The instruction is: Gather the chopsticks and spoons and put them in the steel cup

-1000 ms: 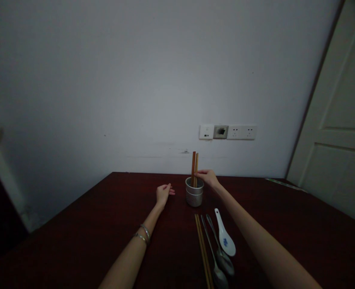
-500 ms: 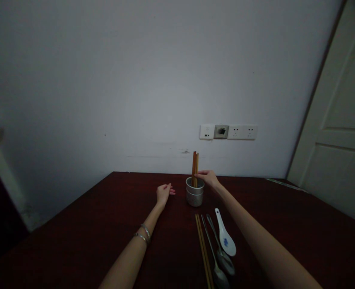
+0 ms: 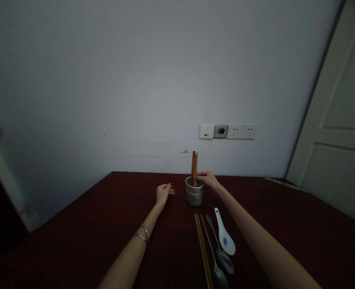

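at twelve o'clock on the dark red table (image 3: pixel 105 224), the metal cup (image 3: pixel 194 196) holds upright chopsticks (image 3: pixel 193 168), pinched by the right hand (image 3: pixel 206 178) from three o'clock; at the cup's nine o'clock, the left hand (image 3: pixel 164 193) hovers or rests, fingers loosely curled, grasping nothing visible.

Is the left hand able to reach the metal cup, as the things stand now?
Probably yes. The left hand rests just left of the metal cup, with only bare table visible between; the right hand is at the opposite side.
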A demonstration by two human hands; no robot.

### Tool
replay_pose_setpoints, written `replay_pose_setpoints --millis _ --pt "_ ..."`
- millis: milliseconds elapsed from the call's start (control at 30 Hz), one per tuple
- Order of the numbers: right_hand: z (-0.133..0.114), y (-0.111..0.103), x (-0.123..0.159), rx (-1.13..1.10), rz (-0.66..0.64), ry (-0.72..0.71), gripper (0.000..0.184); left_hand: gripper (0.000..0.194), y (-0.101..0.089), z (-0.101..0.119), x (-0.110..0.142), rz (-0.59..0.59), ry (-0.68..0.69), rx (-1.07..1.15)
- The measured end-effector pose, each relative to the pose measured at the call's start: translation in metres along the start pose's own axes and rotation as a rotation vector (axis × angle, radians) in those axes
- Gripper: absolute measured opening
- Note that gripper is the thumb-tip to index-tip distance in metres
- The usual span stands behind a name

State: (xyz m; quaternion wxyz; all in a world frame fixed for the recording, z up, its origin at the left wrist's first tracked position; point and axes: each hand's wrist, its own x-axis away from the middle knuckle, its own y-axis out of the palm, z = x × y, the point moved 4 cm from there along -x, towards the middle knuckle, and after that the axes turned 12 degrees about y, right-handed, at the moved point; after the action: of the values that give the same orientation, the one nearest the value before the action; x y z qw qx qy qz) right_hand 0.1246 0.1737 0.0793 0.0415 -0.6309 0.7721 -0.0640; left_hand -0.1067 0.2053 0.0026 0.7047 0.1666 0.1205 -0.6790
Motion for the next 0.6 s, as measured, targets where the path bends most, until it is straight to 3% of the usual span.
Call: replay_pose_setpoints --millis 167,300,500,600 --pt "0.000 -0.005 0.004 0.008 -0.029 -0.005 0.024 0.026 0.000 0.000 0.000 -0.006 0.002 -0.015" --pt "0.011 -0.026 0.006 -0.008 -0.052 0.052 0.030 0.028 0.000 0.000 -0.001 -0.002 -0.002 -0.015" --pt "0.049 -0.093 0.020 0.416 0.270 0.049 0.017 0.027 0.002 0.004 0.002 -0.013 0.018 -0.049" --pt "0.070 -0.113 0.039 0.624 0.358 0.005 0.024 0.026 0.003 0.008 0.004 -0.020 0.023 -0.068"
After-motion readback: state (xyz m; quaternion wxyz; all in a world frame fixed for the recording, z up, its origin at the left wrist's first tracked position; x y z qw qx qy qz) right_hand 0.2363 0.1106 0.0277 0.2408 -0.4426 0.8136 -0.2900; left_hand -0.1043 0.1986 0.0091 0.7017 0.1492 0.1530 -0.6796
